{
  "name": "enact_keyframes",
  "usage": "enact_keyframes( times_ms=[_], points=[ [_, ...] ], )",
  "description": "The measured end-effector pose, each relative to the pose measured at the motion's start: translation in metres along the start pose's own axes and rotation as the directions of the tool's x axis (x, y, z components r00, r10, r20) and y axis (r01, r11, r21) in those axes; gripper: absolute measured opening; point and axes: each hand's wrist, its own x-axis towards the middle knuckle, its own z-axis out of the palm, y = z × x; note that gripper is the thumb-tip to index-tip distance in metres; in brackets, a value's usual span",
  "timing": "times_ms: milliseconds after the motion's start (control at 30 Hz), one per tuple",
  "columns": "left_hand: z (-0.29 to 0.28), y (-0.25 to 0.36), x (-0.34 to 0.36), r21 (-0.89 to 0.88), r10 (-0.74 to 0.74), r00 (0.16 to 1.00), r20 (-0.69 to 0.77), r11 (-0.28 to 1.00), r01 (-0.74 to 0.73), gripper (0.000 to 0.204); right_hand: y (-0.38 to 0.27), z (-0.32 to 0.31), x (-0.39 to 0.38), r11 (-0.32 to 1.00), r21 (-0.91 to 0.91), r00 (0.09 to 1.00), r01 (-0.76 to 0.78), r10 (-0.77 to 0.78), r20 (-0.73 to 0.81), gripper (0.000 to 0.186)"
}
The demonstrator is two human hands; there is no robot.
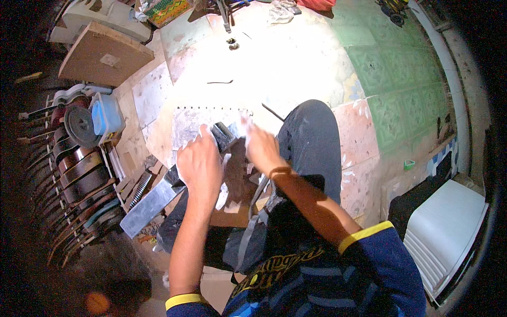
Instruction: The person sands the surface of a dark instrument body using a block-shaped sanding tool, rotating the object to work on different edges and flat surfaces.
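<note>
My left hand [199, 164] is wrapped around the dark middle part of a long tool. Its broad, flat grey metal blade [150, 208] points toward the lower left, while a black cylindrical end [224, 136] sticks out past my fingers. Close to that end, my right hand [264, 150] is closed, with something whitish at its fingertips that the glare washes out. Both hands are above my lap, in front of my bent knee [314, 137]. Beneath them lies a pale sheet [186, 122] with a row of holes along its far edge.
At left stand a rack of curved dark parts [79, 169], a blue plastic tub [107, 115] and a brown board [105, 55]. A coil spring [140, 189] lies near the blade. A thin dark rod [272, 111] rests by my knee. A pale ridged plastic case [446, 235] sits at right.
</note>
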Motion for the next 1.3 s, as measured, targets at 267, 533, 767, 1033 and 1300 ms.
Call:
enact_keyframes(
  times_ms=[267, 533, 767, 1033, 1300],
  points=[
    [-0.004, 0.001, -0.001, 0.000, -0.028, 0.999, 0.030, 1.000, 0.028, 0.054, -0.010, -0.005, -0.011, 0.997, 0.075, 1.000, -0.016, 0.018, -0.023, 0.059],
    [-0.005, 0.008, -0.008, -0.031, -0.037, 0.997, 0.071, 0.999, 0.039, 0.054, -0.009, -0.009, -0.017, 0.997, 0.067, 1.000, -0.029, 0.029, -0.010, 0.065],
    [0.001, 0.019, -0.025, -0.027, -0.072, 0.996, 0.057, 0.997, 0.073, 0.042, -0.013, -0.005, -0.046, 0.994, 0.084, 0.997, 0.065, -0.061, -0.041, 0.056],
    [0.012, 0.029, -0.039, 0.003, -0.097, 0.995, 0.013, 0.995, 0.097, 0.033, -0.001, 0.001, -0.049, 0.977, 0.173, 0.988, 0.126, -0.108, -0.110, 0.053],
    [0.005, 0.037, -0.044, 0.000, -0.108, 0.994, 0.009, 0.994, 0.108, 0.027, -0.001, -0.005, -0.057, 0.972, 0.161, 0.982, 0.172, -0.156, -0.106, 0.066]
  ],
)
